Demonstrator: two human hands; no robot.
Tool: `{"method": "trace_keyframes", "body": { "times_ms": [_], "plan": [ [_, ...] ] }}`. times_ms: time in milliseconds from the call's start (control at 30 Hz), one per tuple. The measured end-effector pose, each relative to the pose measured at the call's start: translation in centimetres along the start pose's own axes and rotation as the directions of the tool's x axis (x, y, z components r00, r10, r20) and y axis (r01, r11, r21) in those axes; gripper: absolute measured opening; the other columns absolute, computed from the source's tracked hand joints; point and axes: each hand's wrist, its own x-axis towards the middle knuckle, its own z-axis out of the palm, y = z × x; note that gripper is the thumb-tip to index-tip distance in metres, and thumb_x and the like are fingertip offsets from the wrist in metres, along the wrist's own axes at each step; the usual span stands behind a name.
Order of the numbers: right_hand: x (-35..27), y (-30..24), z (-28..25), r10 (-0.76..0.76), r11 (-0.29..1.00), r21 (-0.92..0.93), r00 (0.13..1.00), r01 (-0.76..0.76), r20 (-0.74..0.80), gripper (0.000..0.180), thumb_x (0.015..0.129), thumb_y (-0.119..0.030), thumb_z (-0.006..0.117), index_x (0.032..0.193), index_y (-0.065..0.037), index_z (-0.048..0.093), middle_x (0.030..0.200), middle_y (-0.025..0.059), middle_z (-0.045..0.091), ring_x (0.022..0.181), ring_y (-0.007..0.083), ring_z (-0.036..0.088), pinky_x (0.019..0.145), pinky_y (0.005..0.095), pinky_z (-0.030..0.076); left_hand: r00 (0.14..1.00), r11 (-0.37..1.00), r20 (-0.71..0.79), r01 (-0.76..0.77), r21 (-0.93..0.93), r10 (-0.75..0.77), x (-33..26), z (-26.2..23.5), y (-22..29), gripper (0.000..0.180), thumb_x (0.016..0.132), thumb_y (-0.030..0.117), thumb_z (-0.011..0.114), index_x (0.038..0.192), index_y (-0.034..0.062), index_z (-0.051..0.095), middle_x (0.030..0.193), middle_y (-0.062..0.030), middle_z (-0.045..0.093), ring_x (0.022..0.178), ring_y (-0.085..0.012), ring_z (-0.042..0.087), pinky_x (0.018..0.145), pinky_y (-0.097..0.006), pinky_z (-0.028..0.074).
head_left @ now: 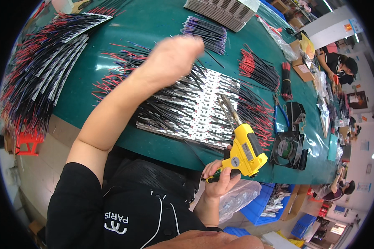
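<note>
My right grip is closed round a yellow soldering gun, tip over the white LED strips w/ black & red wires on the green surface. Left grip, blurred, hovers above the wires; open or closed, can't tell.

An electronics assembly workshop: a long green workbench strewn with bundles of red and black wires, rows of circuit strips, a yellow soldering gun, co-workers along its far edge
</note>
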Motion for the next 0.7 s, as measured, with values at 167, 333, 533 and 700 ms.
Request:
{"method": "trace_keyframes", "body": {
  "times_ms": [167, 333, 533, 700],
  "plan": [
    [-0.3, -0.2, -0.8, 0.018, 0.995, 0.1, 1.0, -0.019, 0.014, 0.051, 0.09, -0.02, 0.049, 0.128, 0.007, 0.028, 0.059, 0.0085, 0.046, 0.046, 0.0143, 0.043, 0.042, 0.0255, 0.039, 0.931, 0.996, -0.356, 0.066, -0.052, -0.08, 0.3, -5.3, 4.2, 0.01, 0.09, 0.008, 0.049, 0.098, 0.002, 0.049, 0.083, -0.0154, 0.057, 0.073, -0.0341, 0.056, 0.064, -0.034, 0.044],
    [-0.3, -0.3, -0.7, 0.032, 0.995, 0.098, 0.999, -0.034, 0.028, 0.052, 0.09, -0.021, 0.049, 0.128, 0.007, 0.028, 0.059, 0.0083, 0.046, 0.046, 0.0142, 0.043, 0.042, 0.0254, 0.038, 0.985, 0.945, 0.159, 0.117, -0.306, -0.07, -2.3, -1.2, 4.1, 0.01, 0.084, 0.005, 0.054, 0.092, 0.0001, 0.051, 0.078, -0.0176, 0.056, 0.071, -0.0333, 0.057, 0.064, -0.034, 0.045],
    [-0.6, -0.2, -0.5, 0.019, 1.0, 0.014, 1.0, -0.019, -0.02, 0.054, 0.09, -0.026, 0.046, 0.124, 0.012, 0.029, 0.052, 0.0067, 0.042, 0.037, 0.0129, 0.039, 0.036, 0.024, 0.037, 0.953, 0.938, 0.255, 0.229, -0.261, -0.162, -3.9, 2.4, 2.6, 0.019, 0.072, 0.013, 0.066, 0.083, -0.0016, 0.061, 0.073, -0.0163, 0.061, 0.071, -0.0331, 0.059, 0.065, -0.036, 0.046],
    [-0.7, 0.3, -0.4, 0.062, 0.998, 0.017, 0.998, -0.062, 0.019, 0.053, 0.089, -0.025, 0.048, 0.123, 0.012, 0.03, 0.052, 0.0075, 0.043, 0.037, 0.0132, 0.039, 0.036, 0.0239, 0.037, 0.945, 0.954, 0.27, 0.24, -0.182, -0.186, -4.0, 2.8, 2.7, 0.02, 0.068, 0.014, 0.065, 0.08, -0.0009, 0.062, 0.073, -0.0166, 0.061, 0.071, -0.0336, 0.059, 0.066, -0.039, 0.046]
  ]
}}
